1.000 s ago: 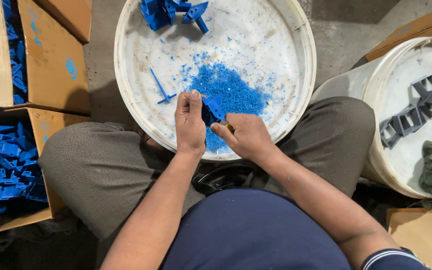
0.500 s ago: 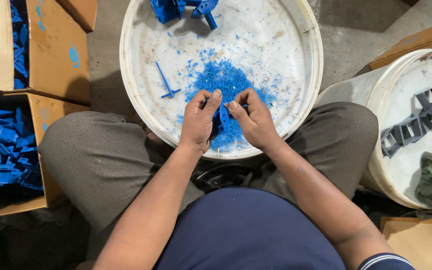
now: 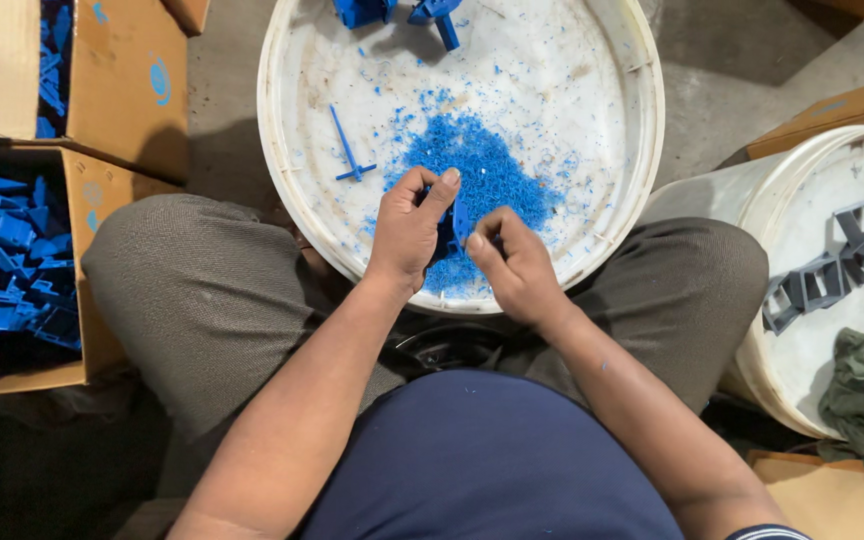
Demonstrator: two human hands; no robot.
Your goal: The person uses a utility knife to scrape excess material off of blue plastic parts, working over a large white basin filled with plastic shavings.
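both hands meet over the near edge of the white tub (image 3: 632, 130). the left hand (image 3: 407, 235) is closed around a small blue plastic part (image 3: 459, 218), and the right hand (image 3: 512, 265) pinches its other side. a heap of blue shavings (image 3: 482, 170) lies right under them. a thin blue stick (image 3: 350, 150) lies to the left in the tub.

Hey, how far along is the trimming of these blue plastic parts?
Done: a heap of blue shavings lies on the white lid. In hand: left hand and right hand work one blue part. Left: the cardboard box beside the knee holds many blue pieces.
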